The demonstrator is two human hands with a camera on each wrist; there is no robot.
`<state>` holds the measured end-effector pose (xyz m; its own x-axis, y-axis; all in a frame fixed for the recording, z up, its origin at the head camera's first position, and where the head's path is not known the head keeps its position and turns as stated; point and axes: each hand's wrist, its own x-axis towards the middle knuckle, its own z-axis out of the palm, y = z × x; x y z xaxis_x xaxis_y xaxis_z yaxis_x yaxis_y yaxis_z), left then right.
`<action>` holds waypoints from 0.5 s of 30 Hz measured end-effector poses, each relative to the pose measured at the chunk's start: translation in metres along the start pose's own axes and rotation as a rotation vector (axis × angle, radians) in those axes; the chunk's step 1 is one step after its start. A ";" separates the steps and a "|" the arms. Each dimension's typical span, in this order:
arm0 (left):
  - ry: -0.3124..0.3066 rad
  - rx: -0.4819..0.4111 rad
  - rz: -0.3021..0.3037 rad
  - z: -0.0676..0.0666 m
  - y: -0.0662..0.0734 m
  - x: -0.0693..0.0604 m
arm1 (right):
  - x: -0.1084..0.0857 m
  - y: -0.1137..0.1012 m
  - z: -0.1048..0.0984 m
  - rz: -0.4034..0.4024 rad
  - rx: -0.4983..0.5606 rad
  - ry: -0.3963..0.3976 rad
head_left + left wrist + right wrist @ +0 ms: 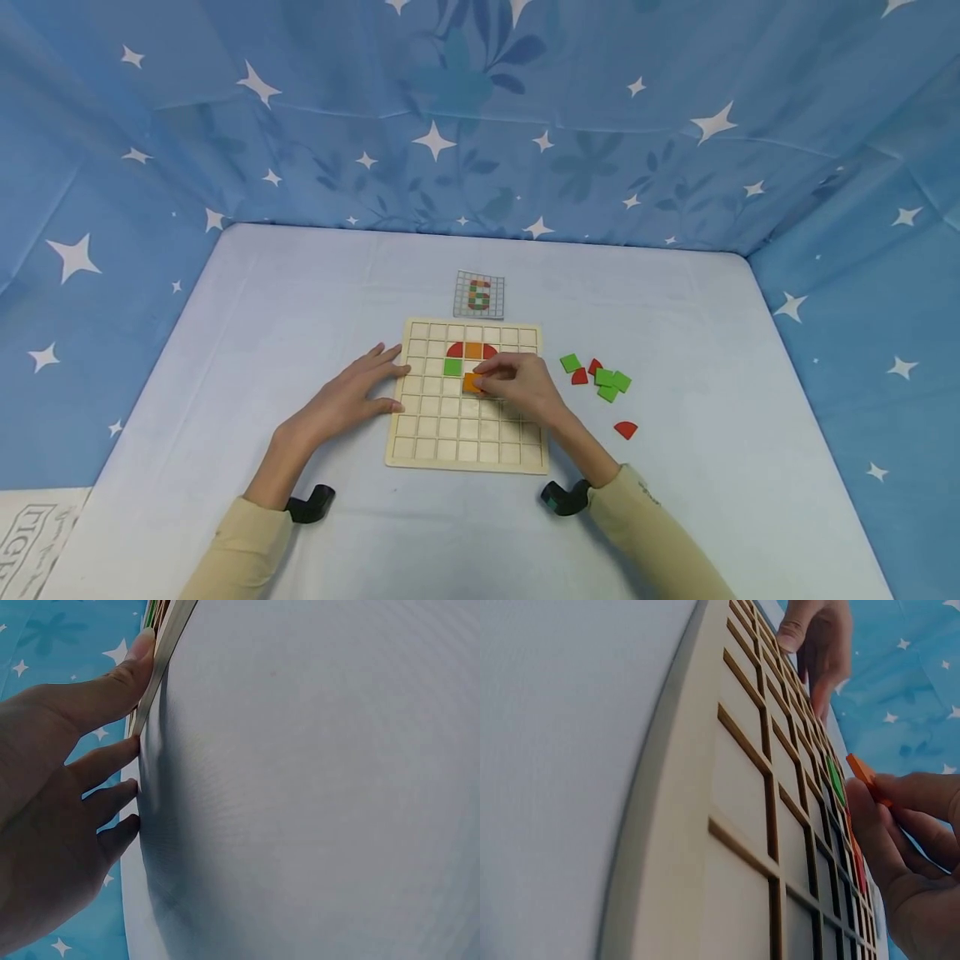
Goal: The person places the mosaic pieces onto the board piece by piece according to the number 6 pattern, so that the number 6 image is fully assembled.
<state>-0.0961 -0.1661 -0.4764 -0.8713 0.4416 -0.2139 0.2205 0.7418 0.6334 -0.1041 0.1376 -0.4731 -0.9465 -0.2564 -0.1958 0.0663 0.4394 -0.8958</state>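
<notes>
In the head view a square wooden grid board (437, 450) lies on the table. The right hand (521, 387) pinches an orange square tile (471, 382) between thumb and fingers, just over the board's middle; the right wrist view shows the same orange tile (864, 774) tilted above the grid. Set in the upper cells are a red quarter-circle tile (455, 350), an orange tile (474, 350), another red quarter-circle tile (490, 351) and a green square tile (453, 367). At the board's left edge the left hand (348, 392) rests with fingers spread, its thumb touching the rim.
Behind the board lies a small pattern card (479, 295) showing a coloured 6 on a grid. Loose green square tiles (604, 377) and red quarter-circle tiles (626, 430) are scattered right of the board. A blue star-patterned curtain (375, 133) surrounds the white table (300, 267).
</notes>
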 end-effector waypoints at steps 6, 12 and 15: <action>-0.001 0.009 -0.004 0.000 -0.002 -0.001 | 0.004 -0.005 0.015 -0.054 -0.048 0.032; -0.005 0.003 0.007 0.000 -0.001 -0.001 | 0.005 -0.009 0.025 -0.076 -0.073 0.035; -0.007 0.001 0.010 -0.001 -0.001 -0.001 | 0.006 -0.010 0.029 -0.102 -0.090 0.036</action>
<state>-0.0957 -0.1677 -0.4764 -0.8659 0.4528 -0.2126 0.2300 0.7378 0.6347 -0.1011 0.1070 -0.4772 -0.9577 -0.2732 -0.0900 -0.0576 0.4887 -0.8706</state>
